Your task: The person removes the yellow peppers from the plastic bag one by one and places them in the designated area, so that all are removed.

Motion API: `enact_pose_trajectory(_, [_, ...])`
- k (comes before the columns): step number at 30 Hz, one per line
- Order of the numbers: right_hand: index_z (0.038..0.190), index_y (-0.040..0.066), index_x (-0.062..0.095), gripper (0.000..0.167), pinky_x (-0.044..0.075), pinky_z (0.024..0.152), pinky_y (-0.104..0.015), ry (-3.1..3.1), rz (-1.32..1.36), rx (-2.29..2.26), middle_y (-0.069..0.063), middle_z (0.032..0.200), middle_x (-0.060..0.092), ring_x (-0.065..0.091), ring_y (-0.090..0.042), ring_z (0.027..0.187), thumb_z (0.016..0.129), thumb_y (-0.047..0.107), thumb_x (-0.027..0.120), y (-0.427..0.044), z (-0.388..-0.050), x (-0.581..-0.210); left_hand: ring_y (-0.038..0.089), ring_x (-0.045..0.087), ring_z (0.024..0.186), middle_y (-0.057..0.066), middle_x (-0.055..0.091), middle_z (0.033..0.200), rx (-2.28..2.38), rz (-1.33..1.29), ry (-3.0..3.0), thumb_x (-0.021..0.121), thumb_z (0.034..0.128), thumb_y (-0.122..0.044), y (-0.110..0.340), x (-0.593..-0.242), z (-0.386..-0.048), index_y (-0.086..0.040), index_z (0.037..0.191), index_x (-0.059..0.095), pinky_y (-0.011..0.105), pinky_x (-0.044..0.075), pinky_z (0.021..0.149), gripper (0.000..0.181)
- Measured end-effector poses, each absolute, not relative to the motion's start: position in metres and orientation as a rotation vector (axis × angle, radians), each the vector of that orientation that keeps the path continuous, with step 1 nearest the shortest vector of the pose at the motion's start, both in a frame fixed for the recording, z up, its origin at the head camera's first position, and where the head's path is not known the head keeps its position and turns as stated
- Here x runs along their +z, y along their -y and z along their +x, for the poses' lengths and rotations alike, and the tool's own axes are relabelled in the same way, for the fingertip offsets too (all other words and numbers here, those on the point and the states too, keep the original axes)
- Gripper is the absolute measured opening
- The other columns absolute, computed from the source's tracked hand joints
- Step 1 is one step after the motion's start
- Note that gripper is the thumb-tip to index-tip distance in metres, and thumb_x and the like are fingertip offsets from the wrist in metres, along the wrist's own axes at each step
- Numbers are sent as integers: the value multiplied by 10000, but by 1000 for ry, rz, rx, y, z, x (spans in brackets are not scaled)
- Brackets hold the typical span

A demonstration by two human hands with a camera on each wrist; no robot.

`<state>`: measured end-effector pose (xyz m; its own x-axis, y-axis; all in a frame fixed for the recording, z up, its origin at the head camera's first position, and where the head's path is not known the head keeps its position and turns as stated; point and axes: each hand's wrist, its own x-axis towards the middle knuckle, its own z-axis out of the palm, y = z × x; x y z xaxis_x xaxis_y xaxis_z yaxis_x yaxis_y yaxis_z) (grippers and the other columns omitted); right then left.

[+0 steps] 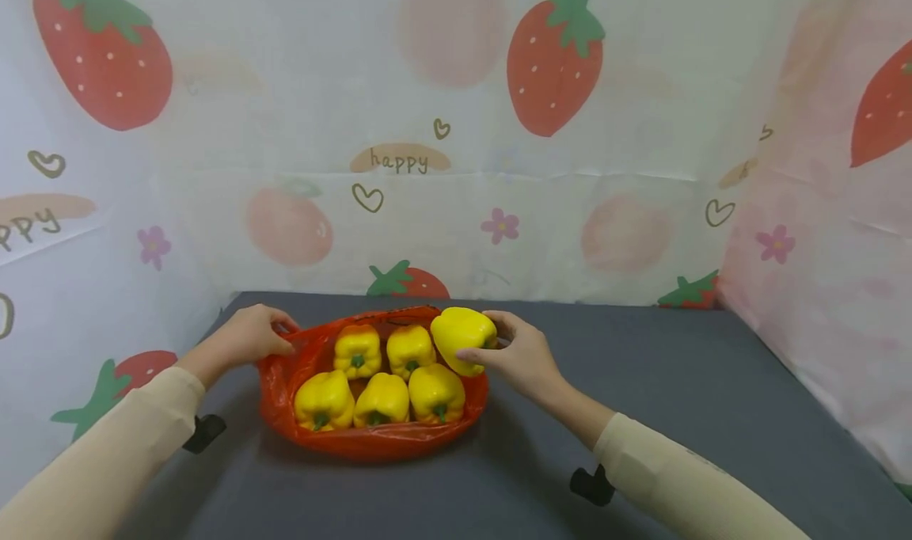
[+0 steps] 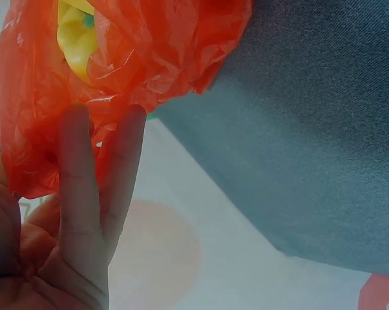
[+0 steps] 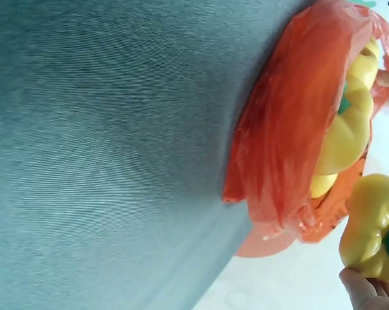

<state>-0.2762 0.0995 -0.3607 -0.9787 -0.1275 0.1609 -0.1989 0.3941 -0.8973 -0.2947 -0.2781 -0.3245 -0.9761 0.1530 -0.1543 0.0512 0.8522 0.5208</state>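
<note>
A red plastic bag (image 1: 374, 446) lies on the table with its mouth spread, and several yellow bell peppers (image 1: 381, 400) sit inside. At its left rim my left hand (image 1: 251, 337) grips the plastic; the left wrist view shows two fingers stretched along the bag (image 2: 175, 51). My right hand (image 1: 526, 359) holds another yellow bell pepper (image 1: 461, 332) between thumb and fingers, over the bag's right rim. In the right wrist view that held pepper (image 3: 369, 223) appears beside the bag (image 3: 291, 110), its green stem turned toward the camera.
The dark grey table (image 1: 641, 397) extends to the right of the bag and in front of it. A white cloth (image 1: 427, 231) printed with strawberries, hearts and flowers hangs behind and along both sides. Dark straps (image 1: 593, 486) show at the sleeves.
</note>
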Motion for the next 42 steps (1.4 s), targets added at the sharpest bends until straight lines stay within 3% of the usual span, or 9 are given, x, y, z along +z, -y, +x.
enact_pose_trajectory(26, [1409, 45, 493, 759, 502, 1043, -468, 2469, 103, 1686, -160, 1416, 566, 557, -319, 1299, 801, 358, 824, -148, -283, -369, 131, 638, 645, 232, 660, 1036, 831, 153, -2810, 676, 873, -99, 276, -324, -294, 98, 1215, 618, 311, 603, 643, 399])
enact_pose_trajectory(42, [1418, -2, 462, 780, 478, 1063, -455, 2414, -145, 1750, -193, 1388, 557, 556, -323, 1238, 822, 368, 802, -166, -293, -375, 129, 644, 648, 240, 657, 1052, 838, 142, -2807, 684, 875, -111, 278, -326, -295, 90, 1218, 619, 315, 606, 653, 403])
